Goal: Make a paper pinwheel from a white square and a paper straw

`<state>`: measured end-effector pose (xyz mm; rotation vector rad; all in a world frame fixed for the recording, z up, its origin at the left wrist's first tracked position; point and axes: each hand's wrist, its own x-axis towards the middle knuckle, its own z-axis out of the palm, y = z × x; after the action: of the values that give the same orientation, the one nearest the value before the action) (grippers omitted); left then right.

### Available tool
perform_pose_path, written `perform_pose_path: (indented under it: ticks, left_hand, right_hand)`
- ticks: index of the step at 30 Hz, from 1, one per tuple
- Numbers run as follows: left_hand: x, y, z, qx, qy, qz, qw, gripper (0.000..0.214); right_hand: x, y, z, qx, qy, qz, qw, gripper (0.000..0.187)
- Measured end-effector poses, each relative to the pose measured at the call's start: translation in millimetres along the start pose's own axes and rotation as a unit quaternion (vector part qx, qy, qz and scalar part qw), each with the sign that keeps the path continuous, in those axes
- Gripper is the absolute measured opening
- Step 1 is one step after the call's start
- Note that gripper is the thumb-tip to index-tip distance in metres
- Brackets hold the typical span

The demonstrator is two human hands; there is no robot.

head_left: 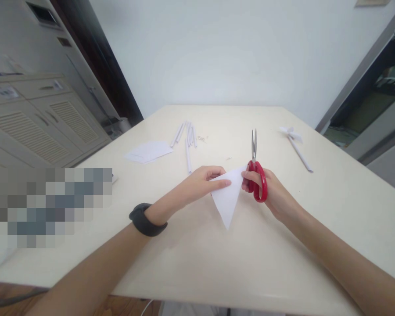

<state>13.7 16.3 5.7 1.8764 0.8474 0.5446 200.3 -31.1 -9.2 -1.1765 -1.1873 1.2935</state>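
A white sheet of paper folded into a triangle hangs above the table with one corner pointing down toward me. My left hand pinches its left side, thumb on top. At the paper's upper right corner, my right hand touches it with thumb and fingertips. That same hand also carries red-handled scissors, its fingers through the handle loops. The metal blades point away from me and look slightly apart, with no paper between them.
Several rolled paper tubes lie beyond my left hand, beside a stack of white paper sheets. A paper pinwheel on a stick rests at the right. Small scraps dot the white table. A blurred-out patch covers the left side.
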Motion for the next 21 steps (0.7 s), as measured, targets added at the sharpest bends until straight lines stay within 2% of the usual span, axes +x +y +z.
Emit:
perform_pose_path:
  ticks: [7, 10, 14, 21]
  left_hand:
    - [2.2, -3.4, -2.3, 0.021, 0.022, 0.016, 0.999, 0.023]
    - [2.8, -6.9, -2.8, -0.011, 0.031, -0.006, 0.999, 0.019]
    - [2.0, -7.1, -0.3, -0.051, 0.003, -0.049, 0.998, 0.014]
    - [1.2, -3.4, 3.3, -0.074, -0.031, -0.068, 0.994, 0.013]
  right_hand:
    - [4.4, 2.9, -4.1, 0.005, -0.003, -0.023, 1.000, 0.017]
    - [6.5, 5.2, -3.7, 0.031, -0.002, -0.032, 0.999, 0.018]
    - [6.6, 7.9, -1.4, 0.054, -0.021, -0.025, 0.998, 0.019]
    - [3.1, 5.3, -0.1, 0.046, -0.029, -0.040, 0.998, 0.018]
